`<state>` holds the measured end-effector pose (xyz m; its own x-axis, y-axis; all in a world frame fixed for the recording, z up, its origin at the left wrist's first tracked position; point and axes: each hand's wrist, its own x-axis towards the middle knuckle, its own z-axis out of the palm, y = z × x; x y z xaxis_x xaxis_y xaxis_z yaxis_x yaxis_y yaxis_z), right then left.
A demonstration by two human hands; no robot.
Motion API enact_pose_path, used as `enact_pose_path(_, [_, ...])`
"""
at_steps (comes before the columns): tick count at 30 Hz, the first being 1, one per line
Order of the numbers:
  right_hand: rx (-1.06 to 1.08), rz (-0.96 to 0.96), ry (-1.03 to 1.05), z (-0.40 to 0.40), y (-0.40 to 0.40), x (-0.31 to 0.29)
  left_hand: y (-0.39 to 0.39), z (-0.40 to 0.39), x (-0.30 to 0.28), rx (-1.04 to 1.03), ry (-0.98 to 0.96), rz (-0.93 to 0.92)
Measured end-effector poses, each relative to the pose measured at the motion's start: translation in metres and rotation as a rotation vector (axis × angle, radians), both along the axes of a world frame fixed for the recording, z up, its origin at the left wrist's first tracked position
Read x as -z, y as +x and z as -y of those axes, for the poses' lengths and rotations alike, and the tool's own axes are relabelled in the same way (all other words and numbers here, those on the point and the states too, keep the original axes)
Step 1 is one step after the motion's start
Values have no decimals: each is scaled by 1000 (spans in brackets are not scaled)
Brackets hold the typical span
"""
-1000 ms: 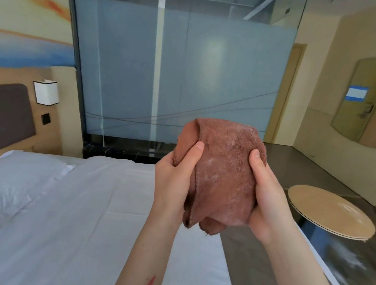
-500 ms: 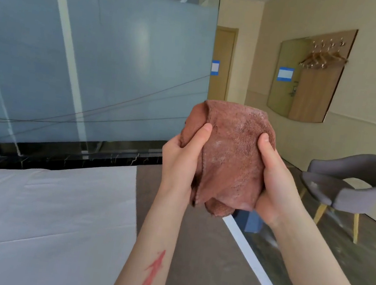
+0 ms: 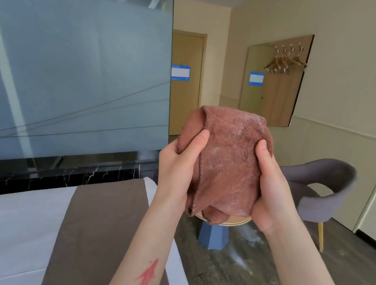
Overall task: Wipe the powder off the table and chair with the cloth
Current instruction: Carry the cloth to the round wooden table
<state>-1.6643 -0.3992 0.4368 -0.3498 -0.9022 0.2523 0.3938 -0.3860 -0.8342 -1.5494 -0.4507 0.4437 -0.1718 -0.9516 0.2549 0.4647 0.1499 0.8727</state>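
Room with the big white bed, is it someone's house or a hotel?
Probably a hotel room: a made-up bed, hangers on a wall rack by the door, and a small chair.

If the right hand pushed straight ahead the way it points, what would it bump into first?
The cloth itself, already in its grip. Beyond that, probably the grey chair behind the right hand, though depth is hard to judge here.

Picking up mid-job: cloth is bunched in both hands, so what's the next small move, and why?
Probably lower the cloth toward the round table just below. Both the left hand and right hand hold it in mid-air, touching neither the table nor the grey chair.
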Motion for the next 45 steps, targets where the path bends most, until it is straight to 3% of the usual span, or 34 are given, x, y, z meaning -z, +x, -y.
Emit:
enact_pose_path(14, [-153,-103,74,24,-291,0,-282,2,13,-168,84,-69])
enact_pose_path(27, [-218,-80,83,86,-424,3,-412,60,13,-230,83,-66])
enact_pose_path(35, [-228,-70,100,200,-453,23,-441,172,32,-247,97,-71])
enact_pose_path(45, [-198,-54,135,425,-467,18,-454,399,25,-236,93,-61])
